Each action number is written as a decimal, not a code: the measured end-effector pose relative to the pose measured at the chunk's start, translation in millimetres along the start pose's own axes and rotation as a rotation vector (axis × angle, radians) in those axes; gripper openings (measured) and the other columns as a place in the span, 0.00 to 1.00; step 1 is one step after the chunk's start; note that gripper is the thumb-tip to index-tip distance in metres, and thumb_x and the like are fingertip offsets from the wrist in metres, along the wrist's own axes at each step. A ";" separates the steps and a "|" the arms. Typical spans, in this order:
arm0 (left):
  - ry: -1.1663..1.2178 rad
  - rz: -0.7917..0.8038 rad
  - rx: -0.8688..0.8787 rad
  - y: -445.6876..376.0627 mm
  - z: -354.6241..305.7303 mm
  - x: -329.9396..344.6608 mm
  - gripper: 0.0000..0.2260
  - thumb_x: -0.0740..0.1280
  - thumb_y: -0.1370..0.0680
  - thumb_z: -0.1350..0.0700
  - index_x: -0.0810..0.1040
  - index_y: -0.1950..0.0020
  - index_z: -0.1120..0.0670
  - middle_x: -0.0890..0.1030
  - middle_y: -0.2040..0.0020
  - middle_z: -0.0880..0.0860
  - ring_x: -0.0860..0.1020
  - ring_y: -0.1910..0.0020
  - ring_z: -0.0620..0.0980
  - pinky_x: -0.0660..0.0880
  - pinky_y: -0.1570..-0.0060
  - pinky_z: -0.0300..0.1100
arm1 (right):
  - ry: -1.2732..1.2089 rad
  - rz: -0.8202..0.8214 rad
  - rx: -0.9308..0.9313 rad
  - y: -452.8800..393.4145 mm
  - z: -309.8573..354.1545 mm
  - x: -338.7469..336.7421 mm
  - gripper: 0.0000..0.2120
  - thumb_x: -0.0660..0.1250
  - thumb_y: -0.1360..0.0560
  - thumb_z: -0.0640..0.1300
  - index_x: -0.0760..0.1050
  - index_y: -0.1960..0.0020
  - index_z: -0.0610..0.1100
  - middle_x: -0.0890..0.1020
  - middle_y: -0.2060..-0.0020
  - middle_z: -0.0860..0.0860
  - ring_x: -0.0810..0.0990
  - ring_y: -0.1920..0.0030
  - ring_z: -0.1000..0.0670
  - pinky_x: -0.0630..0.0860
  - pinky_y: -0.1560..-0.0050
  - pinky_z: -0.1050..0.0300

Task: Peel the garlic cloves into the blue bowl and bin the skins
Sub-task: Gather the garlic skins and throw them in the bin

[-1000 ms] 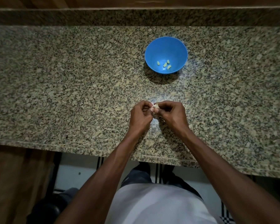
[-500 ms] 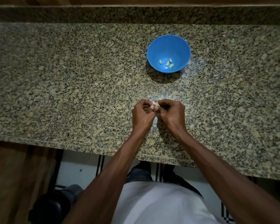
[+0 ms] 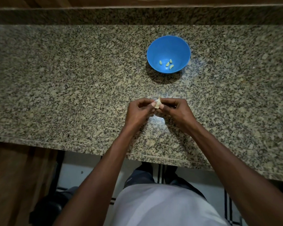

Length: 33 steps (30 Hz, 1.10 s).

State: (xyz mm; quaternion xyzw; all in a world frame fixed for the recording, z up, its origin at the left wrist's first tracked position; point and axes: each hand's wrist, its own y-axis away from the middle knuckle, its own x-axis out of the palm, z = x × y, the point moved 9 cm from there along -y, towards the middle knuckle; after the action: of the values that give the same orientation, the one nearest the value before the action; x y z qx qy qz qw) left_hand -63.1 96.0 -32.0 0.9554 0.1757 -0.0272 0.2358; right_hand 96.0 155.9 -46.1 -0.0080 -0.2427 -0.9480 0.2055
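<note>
We see both hands meeting just below the middle of the frame, above the speckled granite counter (image 3: 72, 82). The left hand (image 3: 140, 110) has its fingers curled inward, and its grip pinches the left edge of a garlic clove (image 3: 158, 104) between thumb and fingertips. The right hand (image 3: 175, 109) mirrors it from the other side, its grip pinching the same clove with curled fingers. The clove is pale and partly wrapped in thin skin, with a pointed tip of skin sticking up toward the top of the frame between the 2 hands. Whether the clove touches the counter we cannot tell; it sits held between the fingertips.

Above the hands and slightly to the right, well apart from them, the blue bowl (image 3: 155, 51) stands upright on the counter. Inside it lie 4 peeled cloves (image 3: 167, 64), pale yellow-green, gathered near the bottom of the bowl, close to one another.

Both forearms reach in from the lower part of the frame, crossing the counter's near edge. At the bottom centre we see a white shirt (image 3: 162, 207), with dark trousers and a light floor beneath the counter edge. A raised granite ledge (image 3: 137, 15) runs along the top of the frame.
</note>
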 end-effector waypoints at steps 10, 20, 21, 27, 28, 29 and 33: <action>-0.277 -0.044 0.165 6.9 -16.3 5.2 0.17 0.79 0.26 0.48 0.87 0.43 0.57 0.88 0.50 0.52 0.87 0.53 0.43 0.85 0.52 0.45 | 0.017 0.051 -0.081 3.1 10.9 -5.8 0.12 0.78 0.27 0.35 0.85 0.44 0.34 0.88 0.50 0.42 0.88 0.48 0.43 0.84 0.48 0.55; -0.328 -0.196 0.161 14.4 -12.6 1.3 0.16 0.80 0.27 0.51 0.87 0.43 0.57 0.88 0.51 0.52 0.86 0.56 0.42 0.85 0.58 0.41 | 0.004 0.015 -0.061 3.4 2.0 1.3 0.09 0.77 0.26 0.34 0.86 0.46 0.36 0.89 0.55 0.45 0.89 0.52 0.47 0.85 0.51 0.56; -0.320 -0.205 0.151 15.6 -11.4 1.5 0.15 0.80 0.27 0.52 0.86 0.44 0.57 0.88 0.51 0.52 0.86 0.56 0.42 0.85 0.58 0.42 | 0.004 0.007 -0.056 2.8 -0.4 1.8 0.08 0.77 0.26 0.35 0.86 0.46 0.36 0.89 0.55 0.45 0.89 0.52 0.45 0.85 0.49 0.53; -0.261 -0.251 0.110 21.6 -8.0 2.8 0.12 0.79 0.26 0.53 0.86 0.45 0.55 0.84 0.58 0.42 0.85 0.58 0.40 0.85 0.58 0.43 | 0.021 -0.041 -0.010 -1.8 -13.8 3.3 0.11 0.80 0.27 0.38 0.86 0.46 0.38 0.88 0.53 0.42 0.88 0.50 0.41 0.85 0.44 0.41; -0.259 -0.262 0.108 21.6 -7.5 3.2 0.12 0.79 0.26 0.53 0.86 0.46 0.54 0.83 0.58 0.41 0.85 0.58 0.41 0.85 0.58 0.44 | 0.013 -0.046 -0.002 -2.4 -15.7 3.7 0.11 0.79 0.27 0.38 0.86 0.45 0.38 0.88 0.52 0.42 0.88 0.49 0.41 0.84 0.44 0.40; -0.260 -0.276 0.101 21.2 -6.8 2.9 0.11 0.79 0.27 0.53 0.86 0.46 0.54 0.83 0.58 0.41 0.85 0.58 0.41 0.85 0.58 0.45 | 0.002 -0.052 0.004 -2.6 -17.4 4.0 0.11 0.79 0.27 0.37 0.86 0.45 0.37 0.88 0.51 0.41 0.88 0.48 0.40 0.84 0.43 0.38; -0.214 -0.243 0.068 15.7 -0.6 0.6 0.11 0.79 0.26 0.54 0.85 0.46 0.55 0.85 0.55 0.46 0.85 0.55 0.43 0.84 0.57 0.39 | -0.057 -0.041 0.020 0.2 -16.8 5.4 0.12 0.76 0.25 0.33 0.84 0.43 0.32 0.87 0.50 0.37 0.88 0.48 0.38 0.83 0.41 0.38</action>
State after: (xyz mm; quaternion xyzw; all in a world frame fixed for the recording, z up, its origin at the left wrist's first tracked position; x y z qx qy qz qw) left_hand -57.1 83.4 -24.6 0.9262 0.2627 -0.1629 0.2157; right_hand 92.5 145.8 -60.3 -0.0282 -0.2583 -0.9489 0.1792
